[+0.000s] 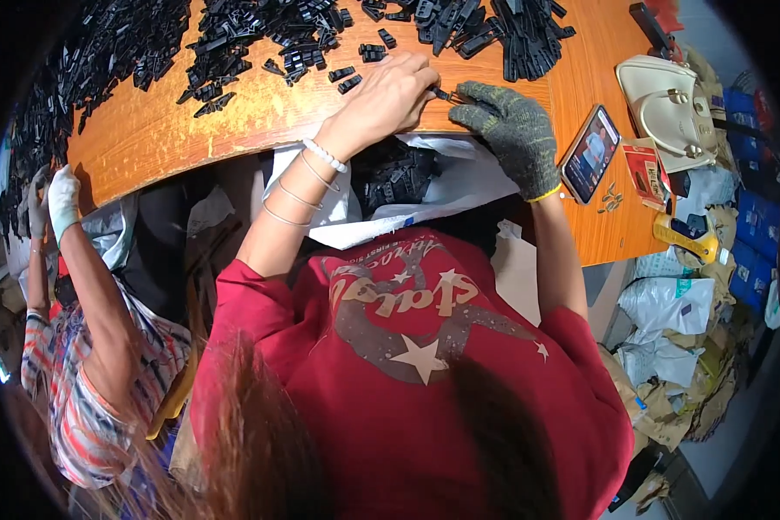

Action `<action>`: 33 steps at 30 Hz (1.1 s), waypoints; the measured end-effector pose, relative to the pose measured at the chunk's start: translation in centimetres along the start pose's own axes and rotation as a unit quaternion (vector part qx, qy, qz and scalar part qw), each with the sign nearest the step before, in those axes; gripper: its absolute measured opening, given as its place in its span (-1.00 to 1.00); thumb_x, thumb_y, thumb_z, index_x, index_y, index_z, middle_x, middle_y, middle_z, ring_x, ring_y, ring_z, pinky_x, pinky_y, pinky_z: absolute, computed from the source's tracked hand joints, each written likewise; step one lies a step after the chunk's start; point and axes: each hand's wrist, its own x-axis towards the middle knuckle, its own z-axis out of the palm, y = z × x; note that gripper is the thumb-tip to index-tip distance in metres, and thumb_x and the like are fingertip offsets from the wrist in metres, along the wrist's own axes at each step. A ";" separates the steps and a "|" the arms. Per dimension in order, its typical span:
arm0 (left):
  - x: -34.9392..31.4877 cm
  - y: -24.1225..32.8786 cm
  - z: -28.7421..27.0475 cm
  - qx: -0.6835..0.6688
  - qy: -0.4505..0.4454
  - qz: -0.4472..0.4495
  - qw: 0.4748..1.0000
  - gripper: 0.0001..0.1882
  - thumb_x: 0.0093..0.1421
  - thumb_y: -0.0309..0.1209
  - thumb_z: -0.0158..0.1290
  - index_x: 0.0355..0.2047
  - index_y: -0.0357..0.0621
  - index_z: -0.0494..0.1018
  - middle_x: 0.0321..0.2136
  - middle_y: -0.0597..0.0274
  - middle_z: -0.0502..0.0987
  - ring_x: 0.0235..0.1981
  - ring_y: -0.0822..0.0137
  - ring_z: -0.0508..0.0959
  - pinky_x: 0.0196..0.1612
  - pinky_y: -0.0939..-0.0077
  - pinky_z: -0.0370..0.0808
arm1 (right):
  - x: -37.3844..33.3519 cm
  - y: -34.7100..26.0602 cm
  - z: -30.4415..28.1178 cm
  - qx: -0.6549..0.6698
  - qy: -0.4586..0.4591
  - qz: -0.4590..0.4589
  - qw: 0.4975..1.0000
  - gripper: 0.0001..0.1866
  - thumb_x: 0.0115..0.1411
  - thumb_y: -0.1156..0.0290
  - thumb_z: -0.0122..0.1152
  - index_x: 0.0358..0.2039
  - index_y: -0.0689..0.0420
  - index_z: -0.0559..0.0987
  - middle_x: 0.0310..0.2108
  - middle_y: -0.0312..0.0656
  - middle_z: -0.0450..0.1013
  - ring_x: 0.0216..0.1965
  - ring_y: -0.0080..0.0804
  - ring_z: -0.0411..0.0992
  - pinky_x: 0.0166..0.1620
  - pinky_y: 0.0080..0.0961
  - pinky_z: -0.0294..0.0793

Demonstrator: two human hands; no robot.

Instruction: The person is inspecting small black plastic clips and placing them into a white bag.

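Observation:
Near the table's front edge my bare left hand (388,97), with bracelets at the wrist, has its fingers curled round a small black plastic part (442,94). My right hand (513,130), in a dark knitted glove with a yellow cuff, meets the part's other end with thumb and forefinger. Most of the part is covered by my fingers. Just beyond my left hand are a few loose black plastic clips (350,84). Under the table edge, in front of my body, an open white bag (338,227) contains more black plastic parts (399,179).
Heaps of black plastic parts (260,35) cover the far and left table (234,121). Longer black pieces (529,43) lie farther right. A phone (591,153), small brown seeds (611,199), a red packet (646,173) and a cream handbag (672,108) are right. A co-worker's gloved hands (63,199) are left.

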 end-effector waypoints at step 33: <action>0.0 0.4 -0.3 0.033 0.011 0.033 0.999 -0.82 0.03 -0.52 0.11 -0.33 -0.26 0.40 -0.35 0.11 0.40 -0.23 0.10 0.42 -0.14 0.31 0.39 | 0.8 0.3 -1.8 -0.012 0.057 -0.069 0.996 -0.75 0.07 0.42 0.20 -0.18 0.01 0.57 -0.32 -0.22 0.53 -0.31 -0.38 0.51 -0.28 -0.48 0.50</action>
